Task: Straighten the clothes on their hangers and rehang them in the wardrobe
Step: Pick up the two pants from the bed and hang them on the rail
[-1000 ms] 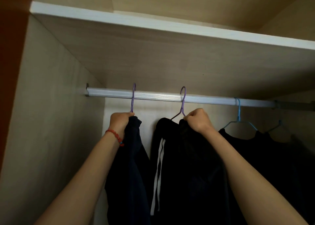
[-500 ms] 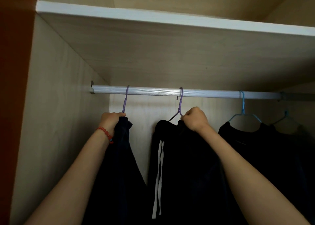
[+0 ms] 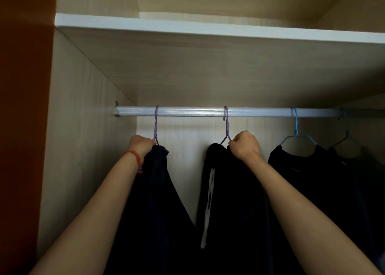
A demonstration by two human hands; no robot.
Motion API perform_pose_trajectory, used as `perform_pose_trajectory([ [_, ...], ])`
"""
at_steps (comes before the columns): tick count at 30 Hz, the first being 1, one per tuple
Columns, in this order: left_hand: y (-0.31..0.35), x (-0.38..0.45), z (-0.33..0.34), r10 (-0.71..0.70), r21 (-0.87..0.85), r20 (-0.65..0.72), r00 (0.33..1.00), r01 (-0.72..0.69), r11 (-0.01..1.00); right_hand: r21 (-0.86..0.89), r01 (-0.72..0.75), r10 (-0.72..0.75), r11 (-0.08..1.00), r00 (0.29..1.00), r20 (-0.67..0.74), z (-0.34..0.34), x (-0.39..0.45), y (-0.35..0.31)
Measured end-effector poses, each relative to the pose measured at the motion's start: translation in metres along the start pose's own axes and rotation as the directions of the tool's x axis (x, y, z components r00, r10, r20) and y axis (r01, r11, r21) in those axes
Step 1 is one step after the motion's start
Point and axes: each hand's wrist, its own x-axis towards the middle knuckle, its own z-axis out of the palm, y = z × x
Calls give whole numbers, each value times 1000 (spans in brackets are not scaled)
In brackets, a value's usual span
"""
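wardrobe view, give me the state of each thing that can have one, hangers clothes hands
left purple hanger: hooked on the rail, held at its neck
middle purple hanger: hooked on the rail, held at its neck
blue hanger: on the rail, untouched
left dark garment: hanging
striped dark garment: hanging
left hand: gripping the hanger top
right hand: gripping the hanger top

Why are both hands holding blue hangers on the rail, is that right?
Not quite. The head view shows the left hand and right hand holding purple hangers on the rail. The blue hanger hangs untouched, farther right.
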Motion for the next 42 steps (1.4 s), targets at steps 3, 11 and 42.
perform_pose_trajectory([
  [3, 2, -2, 2, 28, 97, -28, 999, -25, 995, 12, -10, 10, 1000, 1000, 11, -6, 0, 5],
  [11, 33, -35, 29, 446, 653, -4, 895, -335, 679, 75, 3, -9, 997, 998, 68, -25, 0, 13],
  [42, 41, -93, 168, 314, 531, 318, 894, -443, 723, -288, -149, 140, 946, 989, -50, -91, -8, 108],
])
